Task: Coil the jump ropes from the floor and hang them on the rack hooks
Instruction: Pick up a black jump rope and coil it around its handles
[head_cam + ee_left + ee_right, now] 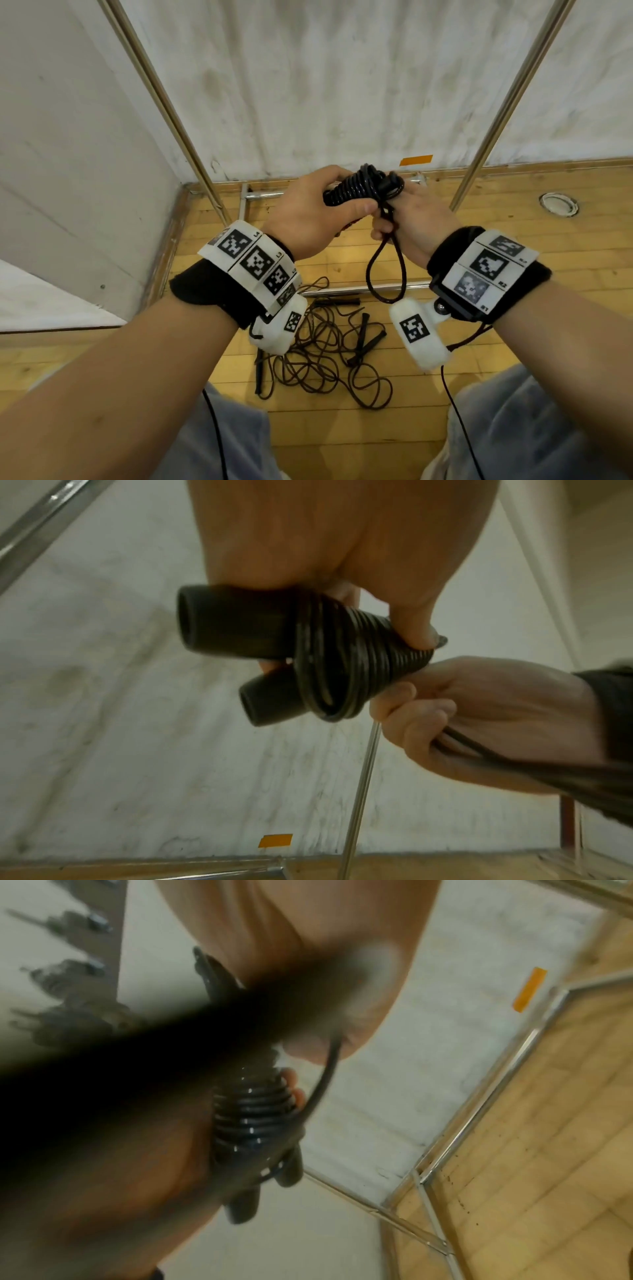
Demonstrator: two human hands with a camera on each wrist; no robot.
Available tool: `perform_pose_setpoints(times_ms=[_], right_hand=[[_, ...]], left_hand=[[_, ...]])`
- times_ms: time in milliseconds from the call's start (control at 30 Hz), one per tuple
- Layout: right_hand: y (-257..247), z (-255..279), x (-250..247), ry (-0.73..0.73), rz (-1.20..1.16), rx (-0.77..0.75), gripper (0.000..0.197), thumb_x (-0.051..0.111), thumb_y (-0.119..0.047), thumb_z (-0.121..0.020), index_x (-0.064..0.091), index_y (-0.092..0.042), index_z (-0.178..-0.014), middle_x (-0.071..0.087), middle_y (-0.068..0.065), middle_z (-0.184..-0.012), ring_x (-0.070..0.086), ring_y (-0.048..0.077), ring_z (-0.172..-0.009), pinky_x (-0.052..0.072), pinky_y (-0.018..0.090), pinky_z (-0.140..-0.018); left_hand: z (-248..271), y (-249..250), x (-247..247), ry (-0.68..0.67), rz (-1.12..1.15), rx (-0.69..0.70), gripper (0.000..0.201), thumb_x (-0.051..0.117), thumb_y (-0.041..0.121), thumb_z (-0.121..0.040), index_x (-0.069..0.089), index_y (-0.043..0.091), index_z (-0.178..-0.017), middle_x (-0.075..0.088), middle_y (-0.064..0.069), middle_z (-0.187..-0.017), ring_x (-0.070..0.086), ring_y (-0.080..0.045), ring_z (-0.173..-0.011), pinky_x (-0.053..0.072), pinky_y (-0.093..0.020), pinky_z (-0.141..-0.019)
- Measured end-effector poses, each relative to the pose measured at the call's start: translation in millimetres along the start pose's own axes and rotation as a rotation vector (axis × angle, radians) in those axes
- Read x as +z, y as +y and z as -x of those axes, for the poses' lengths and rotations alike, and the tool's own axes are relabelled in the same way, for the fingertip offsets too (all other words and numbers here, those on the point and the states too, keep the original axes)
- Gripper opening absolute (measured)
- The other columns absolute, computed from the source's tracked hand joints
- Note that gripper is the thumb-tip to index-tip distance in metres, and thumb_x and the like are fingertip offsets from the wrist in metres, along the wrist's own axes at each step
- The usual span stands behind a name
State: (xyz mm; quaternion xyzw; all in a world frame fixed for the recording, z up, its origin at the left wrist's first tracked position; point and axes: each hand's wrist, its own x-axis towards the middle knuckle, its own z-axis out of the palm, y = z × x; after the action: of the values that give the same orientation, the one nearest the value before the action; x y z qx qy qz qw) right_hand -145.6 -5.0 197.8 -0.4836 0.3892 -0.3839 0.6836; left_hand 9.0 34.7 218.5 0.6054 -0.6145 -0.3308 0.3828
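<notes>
Between both hands, left hand (310, 214) gripping coiled rope (356, 190), right hand (407, 219) pinching its loop, left-wrist view alone showing handle ends (219, 626).

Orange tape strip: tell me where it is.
In the head view the orange tape strip sticks low on the back wall, just above the floor, right of centre beyond both hands.
</notes>
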Motion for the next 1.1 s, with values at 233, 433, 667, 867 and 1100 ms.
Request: perform_pose_setpoints(times_ms=[233, 433, 667, 867, 1100], right_hand=[[2.5, 5.9, 15.2, 0.001, 0.387, -0.100, 0.024, 0.037, -0.008, -0.098, 0.054, -0.015, -0.083, 0.037, -0.002, -0.057, 0.032, 0.008, -0.045, 0.027, 0.024, -0.045], [2.2, 3.8, 17.7, 0.030, 0.593, -0.128, 0.024, 0.037, -0.005, -0.096, 0.059, 0.005, -0.097, 0.037, -0.002, -0.058, 0.032, 0.013, -0.051, 0.026, 0.028, -0.048], [-8.3, 4.1, 10.2, 0.022, 0.653, -0.160, 0.026, 0.037, 0.000, -0.094, 0.058, 0.001, -0.078, 0.037, 0.001, -0.056, 0.033, 0.014, -0.048, 0.032, 0.030, -0.050], [-17.2, 6.5, 16.5, -0.028, 0.711, -0.241, 0.041, 0.039, 0.001, -0.093, 0.050, -0.023, -0.061, 0.038, -0.004, -0.052, 0.030, 0.005, -0.040, 0.026, 0.019, -0.043], [-31.8, 9.1, 23.2, -0.062, 0.878, -0.305, 0.022, 0.041, -0.007, -0.095, 0.061, -0.013, -0.086, 0.051, -0.005, -0.063, 0.043, 0.009, -0.049, 0.036, 0.019, -0.046]], left_hand=[[-4.7, -4.6, -0.9, 0.090, 0.010, 0.008, 0.027, 0.063, 0.031, -0.090, 0.055, 0.024, -0.114, 0.064, 0.003, -0.082, 0.063, -0.015, -0.062, 0.055, -0.034, -0.058], [-7.0, -14.9, 5.5, 0.209, -0.208, 0.027, 0.030, 0.060, 0.043, -0.088, 0.059, 0.029, -0.114, 0.062, 0.012, -0.077, 0.062, -0.007, -0.066, 0.050, -0.030, -0.058], [-7.5, -4.6, 4.3, 0.119, 0.018, -0.051, 0.033, 0.074, 0.030, -0.081, 0.050, 0.014, -0.096, 0.067, -0.007, -0.075, 0.064, -0.019, -0.054, 0.052, -0.032, -0.048], [-5.8, 3.1, -2.9, -0.067, 0.148, -0.049, 0.027, 0.068, 0.006, -0.081, 0.050, 0.009, -0.100, 0.057, -0.006, -0.069, 0.058, -0.023, -0.059, 0.054, -0.042, -0.064], [-4.8, 6.9, -10.3, 0.106, 0.215, -0.015, 0.022, 0.066, 0.006, -0.081, 0.050, 0.019, -0.088, 0.056, -0.006, -0.061, 0.052, -0.019, -0.045, 0.048, -0.030, -0.046]])
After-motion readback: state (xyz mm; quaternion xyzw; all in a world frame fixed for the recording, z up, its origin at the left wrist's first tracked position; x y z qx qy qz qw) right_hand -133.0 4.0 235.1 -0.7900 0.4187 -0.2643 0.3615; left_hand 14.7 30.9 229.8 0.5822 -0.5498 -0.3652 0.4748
